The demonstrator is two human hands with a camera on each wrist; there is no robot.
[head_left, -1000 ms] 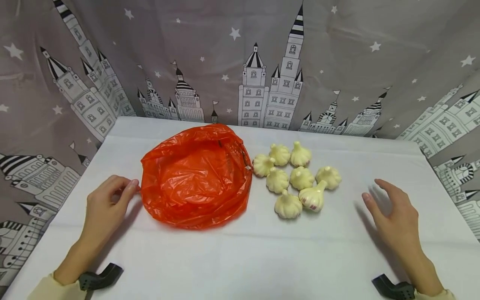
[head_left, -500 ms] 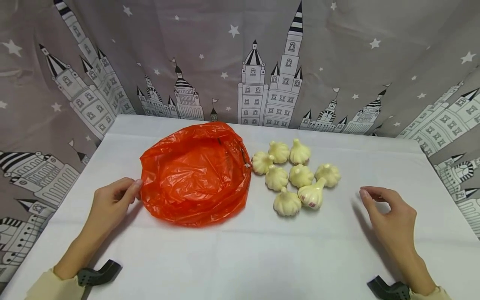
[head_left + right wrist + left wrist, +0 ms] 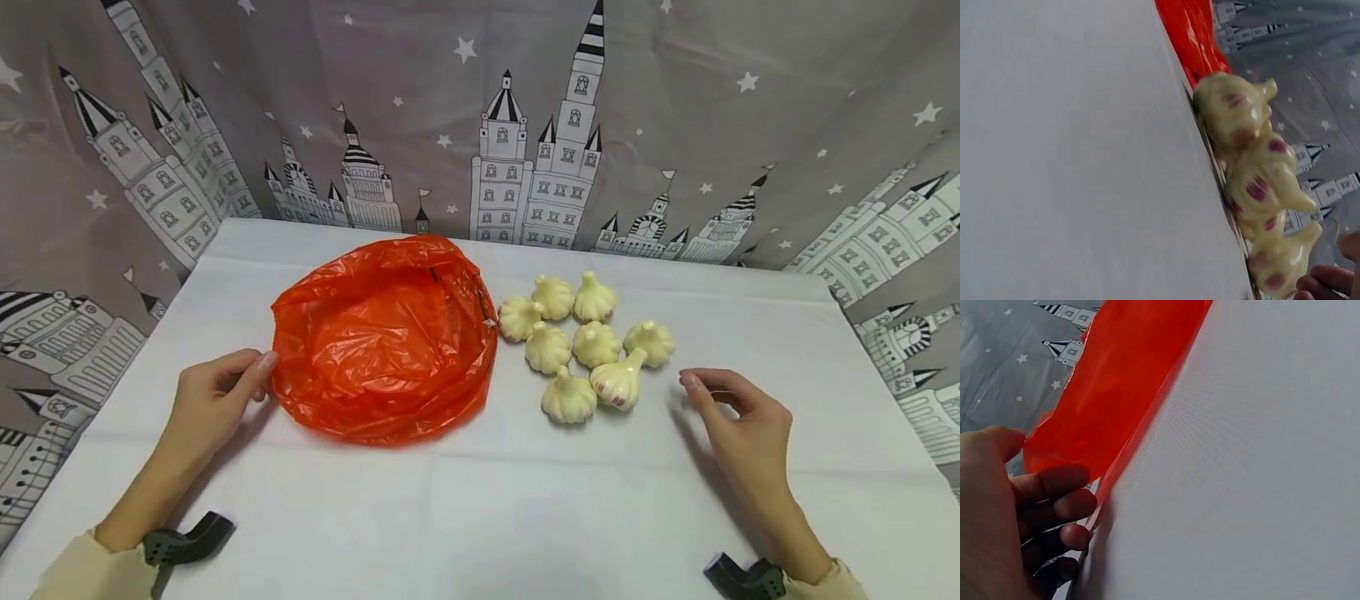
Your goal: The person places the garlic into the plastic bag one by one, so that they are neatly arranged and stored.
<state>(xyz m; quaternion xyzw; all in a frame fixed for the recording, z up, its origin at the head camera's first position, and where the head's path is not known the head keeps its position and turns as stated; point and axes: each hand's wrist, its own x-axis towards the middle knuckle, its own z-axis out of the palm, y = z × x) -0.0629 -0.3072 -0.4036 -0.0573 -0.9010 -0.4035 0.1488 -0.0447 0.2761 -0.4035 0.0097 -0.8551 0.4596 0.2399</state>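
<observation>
A red plastic bag (image 3: 378,342) stands on the table with its mouth spread wide and its sides upright. At its left side my left hand (image 3: 217,396) holds the rim, the thumb at the edge and the fingers on the outer face of the bag (image 3: 1116,381) in the left wrist view. Several garlic bulbs (image 3: 596,343) lie grouped right of the bag. My right hand (image 3: 742,425) hovers a little right of them, fingers curved and holding nothing. In the right wrist view its fingertips (image 3: 1329,281) show at the corner, close to a garlic bulb (image 3: 1282,265).
A white cloth (image 3: 480,517) covers the table. Behind and on both sides hangs a grey curtain (image 3: 315,50) printed with castles and stars. A black wrist mount (image 3: 187,540) sits on the left wrist, another mount (image 3: 746,577) on the right.
My right hand has moved left toward the garlic bulbs, its thumb and forefinger drawing closer together. The left hand stays at the bag's rim; the whole head view has shifted slightly.
</observation>
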